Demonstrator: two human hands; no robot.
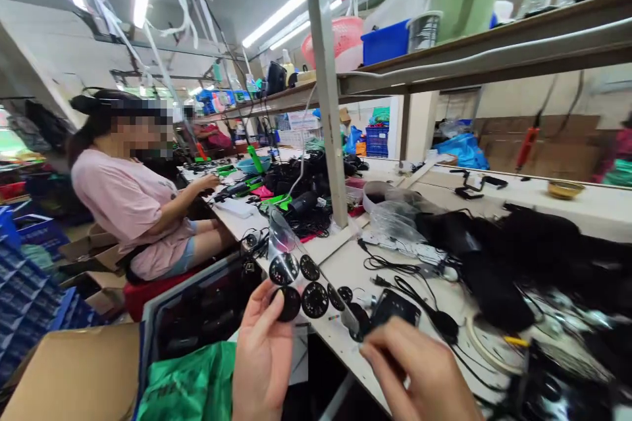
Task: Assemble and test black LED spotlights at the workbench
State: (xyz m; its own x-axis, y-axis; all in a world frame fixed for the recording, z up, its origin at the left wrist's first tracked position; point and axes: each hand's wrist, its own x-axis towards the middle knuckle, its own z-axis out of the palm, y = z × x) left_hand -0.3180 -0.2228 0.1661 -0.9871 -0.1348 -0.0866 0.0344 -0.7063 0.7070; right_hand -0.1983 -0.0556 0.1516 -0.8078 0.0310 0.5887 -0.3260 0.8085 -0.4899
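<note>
My left hand [266,342] holds a clear plastic sheet of round black stickers [315,299] by its left edge, thumb on top of one disc. Fine light markings show on several of the discs. The sheet is tilted and stretches toward my right hand [417,368]. The fingers of that hand are closed in a pinch beside the sheet's lower right end, near a dark disc. Whatever lies between those fingertips is hidden. Behind the sheet, a black flat part [396,309] rests on the white workbench [345,348].
Black cables [434,322] and dark fabric-like items [494,256] cover the bench's right side. A metal post [326,92] holds up a shelf. A green bag [187,385] and a cardboard box [83,368] sit lower left. A person in pink [123,204] works at the left.
</note>
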